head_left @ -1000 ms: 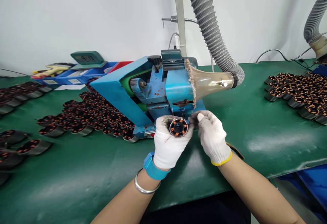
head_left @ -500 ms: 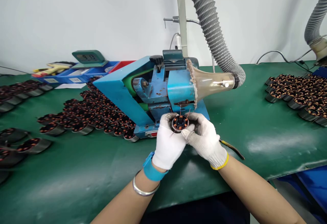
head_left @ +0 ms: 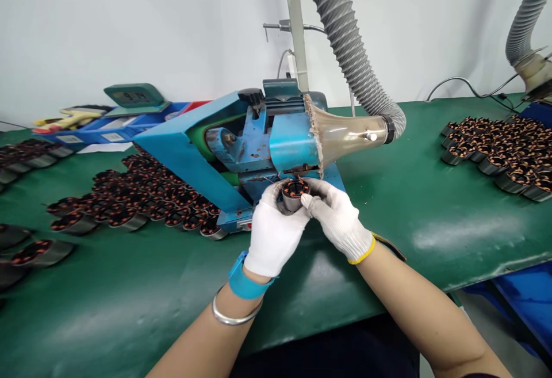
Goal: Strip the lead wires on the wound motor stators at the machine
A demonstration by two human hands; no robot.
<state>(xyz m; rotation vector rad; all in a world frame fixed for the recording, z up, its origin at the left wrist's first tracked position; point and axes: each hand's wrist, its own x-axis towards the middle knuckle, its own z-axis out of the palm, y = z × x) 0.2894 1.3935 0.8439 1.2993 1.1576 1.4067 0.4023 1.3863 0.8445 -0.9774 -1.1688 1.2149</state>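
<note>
A round metal stator (head_left: 294,199) with copper windings and thin wire ends is held upright between both hands, close to the front opening of a blue machine (head_left: 254,148). My left hand (head_left: 276,231), in a white glove, grips its left side. My right hand (head_left: 338,214), gloved in white with a yellow cuff, holds its right side, with the thumb on the front wall. The glove fingertips are grey. A clear funnel (head_left: 345,134) on the machine leads to a grey hose (head_left: 351,50).
Many stators (head_left: 150,194) stand left of and behind the machine, with more (head_left: 500,151) at the right. Blue bins (head_left: 107,132) and a digital clock (head_left: 135,96) are at the back left. A tool handle (head_left: 390,245) lies beside my right wrist.
The stator has tipped so that its outer wall now shows, and both hands have moved slightly with it. The whole view has shifted a little. The clock reading has changed.
</note>
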